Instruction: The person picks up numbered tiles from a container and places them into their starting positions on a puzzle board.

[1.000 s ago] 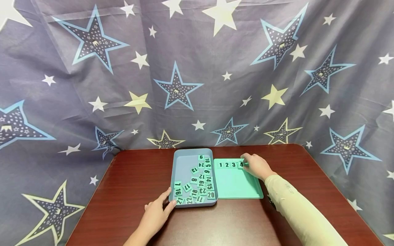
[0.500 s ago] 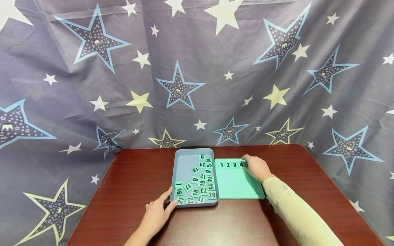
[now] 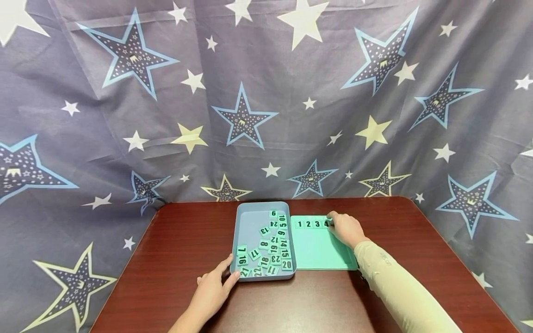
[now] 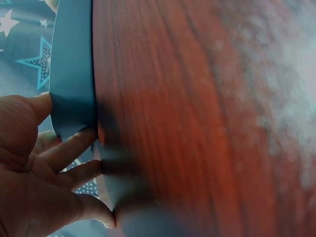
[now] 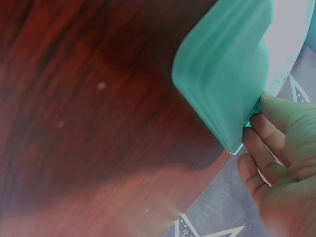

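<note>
A blue-grey tray (image 3: 254, 222) holds several loose green number tiles (image 3: 264, 243). My left hand (image 3: 211, 287) holds its near left corner, the thumb at the near rim and the fingers along the left side. In the left wrist view the tray's wall (image 4: 74, 64) stands beside the fingertips. Right of it lies a green tray (image 3: 320, 252) with tiles 1, 2 and 3 in a row (image 3: 308, 224) along its far edge. My right hand (image 3: 347, 229) pinches the number 4 tile (image 3: 326, 224) at that row's right end; its fingertips partly hide the tile.
The two trays stand side by side on a reddish-brown wooden table (image 3: 191, 240). A grey curtain with stars (image 3: 266, 92) hangs behind the table and at both sides.
The number 4 tile has straightened and settled into line with the row. My right hand stays at it with hardly any movement. My left hand stays at the blue-grey tray's corner.
</note>
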`<act>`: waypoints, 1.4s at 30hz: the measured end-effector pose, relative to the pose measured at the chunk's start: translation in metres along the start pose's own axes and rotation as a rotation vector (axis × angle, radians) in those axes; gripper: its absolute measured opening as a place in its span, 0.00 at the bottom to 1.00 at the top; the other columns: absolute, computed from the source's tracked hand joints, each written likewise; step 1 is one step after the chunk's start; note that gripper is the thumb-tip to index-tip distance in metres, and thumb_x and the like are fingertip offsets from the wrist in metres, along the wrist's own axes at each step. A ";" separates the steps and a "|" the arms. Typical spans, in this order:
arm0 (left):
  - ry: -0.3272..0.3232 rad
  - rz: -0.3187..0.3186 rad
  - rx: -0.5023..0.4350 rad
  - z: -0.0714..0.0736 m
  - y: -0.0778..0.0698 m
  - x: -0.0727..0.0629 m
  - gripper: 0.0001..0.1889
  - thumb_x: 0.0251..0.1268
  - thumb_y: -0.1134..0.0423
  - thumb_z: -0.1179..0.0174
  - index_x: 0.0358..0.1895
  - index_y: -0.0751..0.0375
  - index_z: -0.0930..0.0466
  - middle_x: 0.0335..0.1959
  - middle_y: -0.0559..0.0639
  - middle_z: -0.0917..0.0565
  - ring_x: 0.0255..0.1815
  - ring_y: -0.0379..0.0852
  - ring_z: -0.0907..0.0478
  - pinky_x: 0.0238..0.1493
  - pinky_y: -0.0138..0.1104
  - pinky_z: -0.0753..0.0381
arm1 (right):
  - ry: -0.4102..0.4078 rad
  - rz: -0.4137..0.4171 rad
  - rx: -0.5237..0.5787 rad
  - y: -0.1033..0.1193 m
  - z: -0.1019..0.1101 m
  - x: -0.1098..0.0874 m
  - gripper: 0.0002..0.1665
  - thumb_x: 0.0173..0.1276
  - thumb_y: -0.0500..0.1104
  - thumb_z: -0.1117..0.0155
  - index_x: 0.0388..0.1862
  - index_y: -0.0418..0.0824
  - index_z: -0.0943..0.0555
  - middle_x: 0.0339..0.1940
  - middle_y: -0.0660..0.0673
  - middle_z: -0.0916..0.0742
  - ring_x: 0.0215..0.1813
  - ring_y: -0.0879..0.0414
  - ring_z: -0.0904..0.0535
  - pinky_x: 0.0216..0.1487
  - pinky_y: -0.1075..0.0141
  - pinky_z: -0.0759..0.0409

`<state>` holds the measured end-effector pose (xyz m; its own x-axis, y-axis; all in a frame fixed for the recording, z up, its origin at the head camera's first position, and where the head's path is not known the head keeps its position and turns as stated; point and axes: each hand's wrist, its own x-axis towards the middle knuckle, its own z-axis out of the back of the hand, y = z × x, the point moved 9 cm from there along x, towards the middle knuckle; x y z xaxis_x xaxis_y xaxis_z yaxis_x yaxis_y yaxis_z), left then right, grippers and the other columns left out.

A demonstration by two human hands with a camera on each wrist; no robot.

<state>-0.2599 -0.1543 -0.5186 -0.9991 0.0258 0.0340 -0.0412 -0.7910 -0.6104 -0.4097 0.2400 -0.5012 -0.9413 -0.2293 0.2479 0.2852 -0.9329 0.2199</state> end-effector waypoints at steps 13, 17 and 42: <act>0.003 -0.008 0.000 0.000 0.000 0.000 0.30 0.78 0.47 0.36 0.78 0.52 0.25 0.63 0.59 0.11 0.66 0.78 0.20 0.66 0.83 0.41 | 0.036 0.000 0.085 0.002 0.004 -0.001 0.21 0.70 0.36 0.25 0.59 0.32 0.16 0.57 0.32 0.10 0.59 0.36 0.13 0.59 0.42 0.16; 0.006 -0.003 -0.004 0.000 0.000 0.000 0.30 0.78 0.48 0.36 0.78 0.52 0.25 0.63 0.59 0.11 0.66 0.78 0.21 0.66 0.83 0.42 | 0.028 0.008 0.110 0.012 0.010 0.003 0.20 0.71 0.37 0.25 0.59 0.34 0.15 0.57 0.34 0.10 0.58 0.37 0.12 0.58 0.42 0.15; 0.010 -0.011 -0.019 0.001 -0.002 0.000 0.30 0.78 0.49 0.36 0.78 0.52 0.26 0.62 0.59 0.11 0.66 0.78 0.21 0.67 0.83 0.43 | 0.098 0.225 0.249 0.134 0.023 0.001 0.17 0.71 0.38 0.24 0.57 0.37 0.14 0.51 0.42 0.08 0.55 0.46 0.10 0.57 0.49 0.13</act>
<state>-0.2600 -0.1535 -0.5164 -0.9986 0.0402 0.0330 -0.0520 -0.7788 -0.6251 -0.3684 0.1215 -0.4499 -0.8591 -0.4585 0.2275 0.5118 -0.7622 0.3963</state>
